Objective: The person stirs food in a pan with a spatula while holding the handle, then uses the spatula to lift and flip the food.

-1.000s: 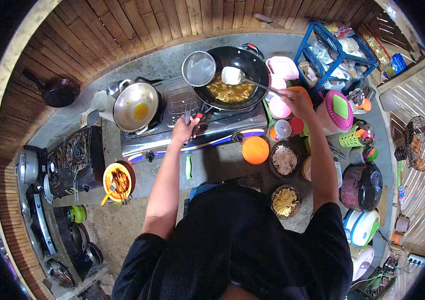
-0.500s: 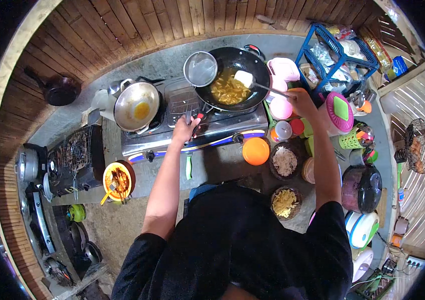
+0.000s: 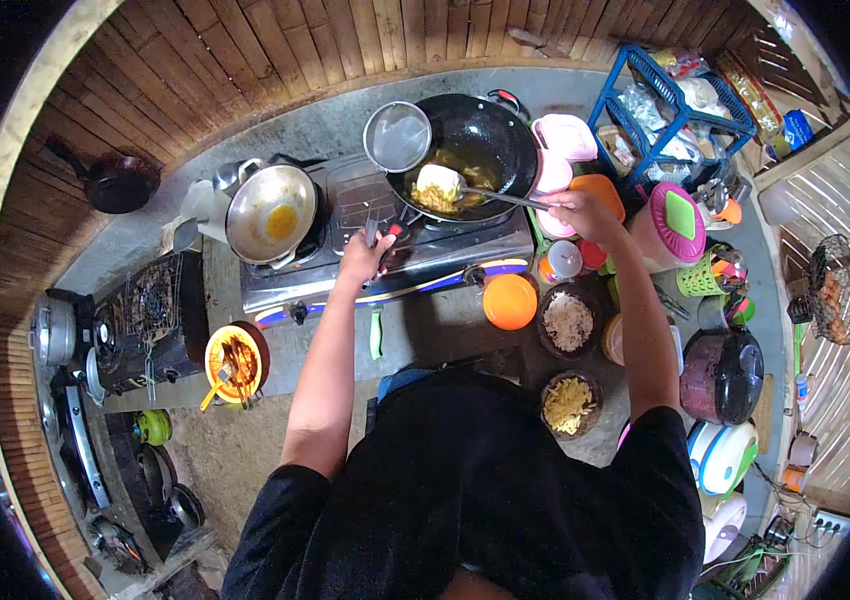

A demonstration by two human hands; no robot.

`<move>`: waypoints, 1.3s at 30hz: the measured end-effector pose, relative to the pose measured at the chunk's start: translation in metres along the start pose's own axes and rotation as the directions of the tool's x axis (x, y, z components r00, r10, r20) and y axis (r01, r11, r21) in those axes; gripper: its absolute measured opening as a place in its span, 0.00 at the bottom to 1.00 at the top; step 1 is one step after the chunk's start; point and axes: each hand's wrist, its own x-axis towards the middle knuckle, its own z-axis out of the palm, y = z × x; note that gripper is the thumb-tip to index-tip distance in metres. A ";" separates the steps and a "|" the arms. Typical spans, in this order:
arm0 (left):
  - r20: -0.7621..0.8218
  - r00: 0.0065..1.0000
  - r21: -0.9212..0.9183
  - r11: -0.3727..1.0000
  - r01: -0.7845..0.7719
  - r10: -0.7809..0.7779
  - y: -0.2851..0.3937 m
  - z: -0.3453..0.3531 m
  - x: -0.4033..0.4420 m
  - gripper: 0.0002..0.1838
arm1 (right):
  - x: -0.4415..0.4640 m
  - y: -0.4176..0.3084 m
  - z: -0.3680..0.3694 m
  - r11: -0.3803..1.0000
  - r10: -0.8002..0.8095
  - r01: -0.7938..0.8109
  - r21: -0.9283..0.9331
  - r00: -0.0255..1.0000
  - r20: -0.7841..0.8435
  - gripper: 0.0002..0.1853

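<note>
My right hand (image 3: 585, 216) is closed around the handle of a spatula (image 3: 505, 197). Its pale, broad head lies in the front left of a black wok (image 3: 505, 140), with golden fried pieces (image 3: 435, 196) on and around it in the oil. A round mesh strainer (image 3: 397, 137) is held over the wok's left rim. My left hand (image 3: 363, 260) grips its grey handle at the stove's front, right beside the wok's red and black handle; whether the fingers also hold that one, I cannot tell.
A second pan (image 3: 273, 215) with some oil stands on the left burner of the stove (image 3: 345, 280). Bowls of pale shreds (image 3: 567, 405) and whitish crumbs (image 3: 566, 320), and an orange lid (image 3: 510, 301), sit at the front. Pink containers (image 3: 564, 138) and a blue rack (image 3: 635, 120) are to the right.
The spatula head has moved left and down in the wok, scooping fried pieces toward the near left side. My right hand has shifted slightly left and down; the left hand is nearly unmoved.
</note>
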 end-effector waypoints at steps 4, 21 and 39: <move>0.000 1.000 0.029 1.000 0.008 -0.008 -0.001 -0.002 0.002 0.18 | 0.001 -0.005 -0.003 0.997 -0.035 0.030 -0.065 0.997 -0.076 0.16; -0.009 1.000 0.036 0.999 0.005 -0.005 0.014 -0.006 -0.006 0.17 | -0.012 -0.062 -0.043 0.655 0.053 -0.194 -0.730 0.976 -0.213 0.10; 0.014 1.000 0.046 0.999 -0.022 0.021 0.002 -0.005 0.001 0.18 | 0.009 -0.005 0.031 0.945 -0.101 -0.048 -0.323 0.898 -0.428 0.15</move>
